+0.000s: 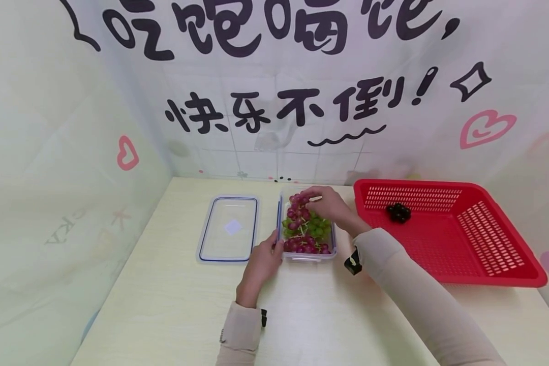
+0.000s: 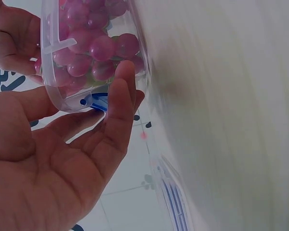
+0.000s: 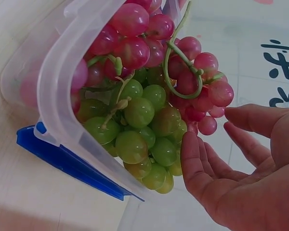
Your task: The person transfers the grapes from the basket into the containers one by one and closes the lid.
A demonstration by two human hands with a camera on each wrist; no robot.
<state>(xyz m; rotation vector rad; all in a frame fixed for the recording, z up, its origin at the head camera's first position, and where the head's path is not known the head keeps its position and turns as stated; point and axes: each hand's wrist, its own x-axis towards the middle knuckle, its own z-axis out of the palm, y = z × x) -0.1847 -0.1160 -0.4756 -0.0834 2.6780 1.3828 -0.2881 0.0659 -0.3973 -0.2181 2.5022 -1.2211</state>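
Note:
A clear plastic container [image 1: 333,239] holds red grapes [image 1: 297,207] and green grapes [image 1: 319,226]. My left hand [image 1: 264,256] rests with straight fingers [image 2: 119,94] against the container's near left corner [image 2: 55,91], by its blue clasp [image 2: 97,100]. My right hand [image 1: 327,203] hovers over the far end of the fruit. Its fingers [image 3: 195,161] are relaxed beside the green grapes [image 3: 139,120] and red grapes [image 3: 195,72] and hold nothing. The container's rim [image 3: 58,91] and a blue clasp [image 3: 62,156] show in the right wrist view.
The container's clear lid [image 1: 229,229] with a blue seal lies flat just to the left. A red slotted basket [image 1: 485,239] stands at the right with a small dark bunch of grapes [image 1: 398,212] in it. Walls close off the pale table [image 1: 174,305] at the back and left.

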